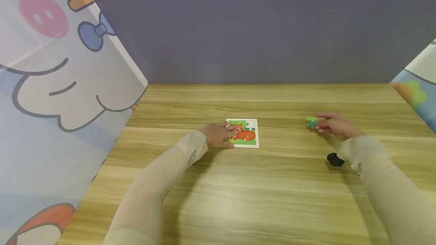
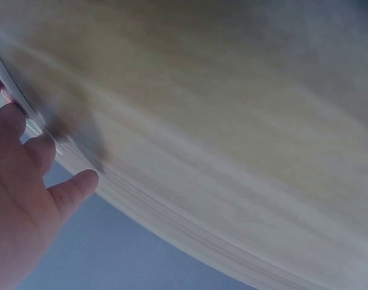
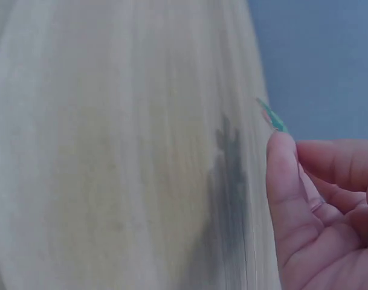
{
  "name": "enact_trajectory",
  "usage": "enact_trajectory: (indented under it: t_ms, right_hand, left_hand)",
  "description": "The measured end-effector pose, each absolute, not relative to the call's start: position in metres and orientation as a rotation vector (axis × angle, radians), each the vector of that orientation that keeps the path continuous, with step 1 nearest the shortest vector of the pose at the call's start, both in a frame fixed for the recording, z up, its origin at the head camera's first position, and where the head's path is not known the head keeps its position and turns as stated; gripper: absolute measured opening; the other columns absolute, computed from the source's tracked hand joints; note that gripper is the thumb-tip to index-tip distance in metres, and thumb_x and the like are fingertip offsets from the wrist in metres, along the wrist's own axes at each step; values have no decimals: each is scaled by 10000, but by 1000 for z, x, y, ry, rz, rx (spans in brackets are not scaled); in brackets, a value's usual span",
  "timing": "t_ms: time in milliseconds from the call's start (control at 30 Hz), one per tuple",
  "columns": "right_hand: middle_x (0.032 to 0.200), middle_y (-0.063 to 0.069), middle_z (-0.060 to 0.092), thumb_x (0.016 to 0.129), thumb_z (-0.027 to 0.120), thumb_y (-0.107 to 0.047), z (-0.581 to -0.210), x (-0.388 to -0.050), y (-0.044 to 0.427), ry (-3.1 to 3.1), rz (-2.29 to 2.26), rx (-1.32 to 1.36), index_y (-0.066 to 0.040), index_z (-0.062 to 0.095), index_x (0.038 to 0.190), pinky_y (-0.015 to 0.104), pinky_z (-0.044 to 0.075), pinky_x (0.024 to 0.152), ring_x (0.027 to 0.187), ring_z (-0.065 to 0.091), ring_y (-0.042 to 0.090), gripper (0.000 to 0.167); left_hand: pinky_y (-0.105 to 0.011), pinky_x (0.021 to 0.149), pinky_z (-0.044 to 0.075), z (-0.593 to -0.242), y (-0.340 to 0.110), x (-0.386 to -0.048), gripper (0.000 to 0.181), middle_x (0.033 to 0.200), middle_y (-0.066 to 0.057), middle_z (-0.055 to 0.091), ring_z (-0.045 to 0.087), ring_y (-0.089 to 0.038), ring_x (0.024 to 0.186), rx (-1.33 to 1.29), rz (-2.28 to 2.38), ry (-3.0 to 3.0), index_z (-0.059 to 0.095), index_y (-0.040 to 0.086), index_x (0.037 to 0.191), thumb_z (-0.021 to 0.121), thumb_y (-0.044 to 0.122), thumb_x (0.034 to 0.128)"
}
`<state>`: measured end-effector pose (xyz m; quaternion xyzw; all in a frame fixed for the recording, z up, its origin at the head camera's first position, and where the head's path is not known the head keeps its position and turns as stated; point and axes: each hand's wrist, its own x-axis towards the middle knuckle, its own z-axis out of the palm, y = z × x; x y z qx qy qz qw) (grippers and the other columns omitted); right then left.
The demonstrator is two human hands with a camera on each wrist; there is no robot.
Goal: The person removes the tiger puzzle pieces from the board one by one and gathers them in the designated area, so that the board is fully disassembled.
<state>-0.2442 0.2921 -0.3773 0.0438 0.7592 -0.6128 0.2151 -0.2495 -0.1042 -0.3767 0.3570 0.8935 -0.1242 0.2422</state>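
A small jigsaw puzzle (image 1: 245, 142) with an orange striped animal on green lies in a white frame on the table. A pale gap (image 1: 251, 124) shows at its upper right. My left hand (image 1: 219, 135) rests on the left part of the puzzle with fingers spread, covering some of the picture. In the left wrist view, the fingers of that hand lie at the frame's edge. Off to the right, my right hand (image 1: 335, 124) pinches a green jigsaw piece (image 1: 311, 122) between thumb and fingers. The right wrist view shows this piece (image 3: 277, 121) edge-on, above the table.
The wood-grain table (image 1: 252, 192) runs back to a dark grey panel (image 1: 259, 29). Cartoon-printed cloth (image 1: 78, 86) stands along the left side, and another printed cloth (image 1: 422, 86) edges the right. A black object (image 1: 335, 159) sits by my right wrist.
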Motion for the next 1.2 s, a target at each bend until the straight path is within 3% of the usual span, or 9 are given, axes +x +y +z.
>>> enact_trajectory:
  t_ms: [167,267,367,433,467,567,633,700,1200]
  right_hand:
    - [836,-71,636,966,427,43,-381,-242,306,2049,-1741,134,103,94,1451,188,525,712,746,640,40,591]
    - [834,-47,646,954,463,41,-382,-241,310,2002,-1787,164,-10,309,1421,200,528,717,750,649,62,495]
    - [830,-15,655,941,483,53,-383,-241,312,1932,-1851,174,-180,585,1162,210,533,710,746,656,83,337]
    - [825,6,659,934,485,71,-384,-241,313,1893,-1885,182,-261,643,934,216,537,695,732,659,99,368]
    - [823,11,661,932,484,77,-385,-241,313,1890,-1887,183,-266,648,910,218,538,689,725,659,102,381]
    - [822,-5,656,942,468,69,-384,-241,312,1953,-1817,164,-71,606,1204,213,537,682,715,653,88,328]
    - [833,-27,645,953,453,52,-384,-241,311,2020,-1732,142,95,373,1383,209,535,688,720,647,71,440]
    - [844,-46,634,965,433,32,-385,-241,310,2081,-1646,115,177,104,1421,207,533,697,726,642,58,580]
    - [843,-25,622,965,450,21,-382,-245,311,2174,-1433,118,172,109,1417,203,532,666,703,630,41,586]
  left_hand:
    - [-475,1098,217,-373,-100,-249,691,1567,79,-2,57,-213,1427,951,-342,2435,49,315,1525,330,586,954]
    - [-469,1100,217,-372,-99,-249,694,1565,82,-6,52,-209,1427,940,-356,2432,43,317,1523,329,587,951]
    - [-477,1101,208,-372,-98,-248,695,1564,88,-10,44,-205,1428,923,-356,2429,41,321,1522,331,587,949]
    - [-486,1101,202,-372,-98,-248,697,1565,88,-11,41,-205,1428,916,-353,2427,41,321,1523,333,587,948]
    - [-490,1100,203,-372,-98,-248,697,1566,86,-9,42,-205,1429,917,-351,2427,44,320,1524,334,586,949]
    - [-496,1095,214,-371,-97,-248,696,1568,80,-1,52,-209,1428,926,-353,2431,53,314,1526,340,581,951]
    - [-493,1092,225,-372,-97,-248,697,1568,79,0,58,-210,1427,930,-361,2432,52,314,1526,338,583,950]
    - [-490,1092,225,-372,-97,-248,698,1568,83,4,60,-208,1428,927,-364,2432,52,318,1525,341,584,948]
    - [-447,1086,262,-372,-96,-248,697,1566,93,8,76,-201,1426,919,-399,2438,50,330,1524,343,586,946]
